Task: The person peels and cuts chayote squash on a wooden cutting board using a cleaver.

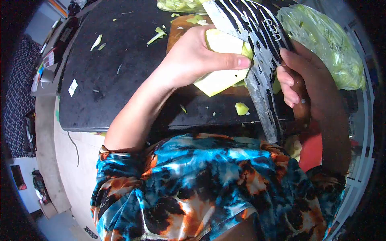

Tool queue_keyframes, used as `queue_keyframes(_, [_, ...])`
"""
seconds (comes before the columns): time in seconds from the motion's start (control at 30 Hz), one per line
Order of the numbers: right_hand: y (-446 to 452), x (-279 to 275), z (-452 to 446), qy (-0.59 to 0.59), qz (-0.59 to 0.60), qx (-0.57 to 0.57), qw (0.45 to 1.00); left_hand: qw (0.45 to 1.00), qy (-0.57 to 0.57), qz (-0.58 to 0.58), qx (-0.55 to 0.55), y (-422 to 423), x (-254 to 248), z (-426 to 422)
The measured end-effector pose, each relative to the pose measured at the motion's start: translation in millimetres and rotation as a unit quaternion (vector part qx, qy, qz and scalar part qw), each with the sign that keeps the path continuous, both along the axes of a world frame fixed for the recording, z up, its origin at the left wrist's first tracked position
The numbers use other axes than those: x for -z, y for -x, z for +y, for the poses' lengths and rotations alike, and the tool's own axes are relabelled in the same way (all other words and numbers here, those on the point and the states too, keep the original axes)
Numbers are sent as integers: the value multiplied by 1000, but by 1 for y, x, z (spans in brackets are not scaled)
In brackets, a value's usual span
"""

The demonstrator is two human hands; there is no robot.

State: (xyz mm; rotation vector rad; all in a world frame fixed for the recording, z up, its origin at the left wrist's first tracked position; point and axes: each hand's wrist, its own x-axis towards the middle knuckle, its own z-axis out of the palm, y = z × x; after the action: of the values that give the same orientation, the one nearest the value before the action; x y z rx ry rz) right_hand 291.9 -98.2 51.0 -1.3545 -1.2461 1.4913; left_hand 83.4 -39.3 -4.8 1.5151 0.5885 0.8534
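My left hand [193,58] is closed around a pale green, peeled piece of vegetable or fruit [220,82], its thumb lying across the front. The exact kind is not clear. My right hand [307,76] grips the brown handle [300,102] of a broad cleaver [257,34]. Dark and whitish streaks cover its blade, which stands right beside the piece; whether they touch I cannot tell. Under the hands lies a brown wooden cutting board [177,29], partly hidden. A small yellow-green scrap [241,108] lies just below the piece.
A clear plastic bag [329,48] of green pieces sits at the right, and another bag [181,5] at the top edge. Green shreds [157,36] and a white scrap [72,87] lie on the black table [108,100]. Something red [311,148] shows below my right hand.
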Motion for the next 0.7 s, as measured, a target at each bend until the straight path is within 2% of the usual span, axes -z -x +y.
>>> queue_keyframes(0.27, [-2,4,0,17,40,-7,999,999,-10,-26,-28,-5,2,-5])
queue_keyframes(0.37, [1,6,0,19,45,6,999,995,10,-91,-42,-11,7,-7])
queue_keyframes(0.57, [4,8,-1,20,70,1,997,996,-4,-59,-65,-15,12,-10])
queue_keyframes(0.67, [12,12,-3,62,98,12,993,996,-29,-55,-61,-21,14,-16])
queue_keyframes(0.7, [13,14,-3,36,88,3,995,988,-9,-135,-80,-29,20,-21])
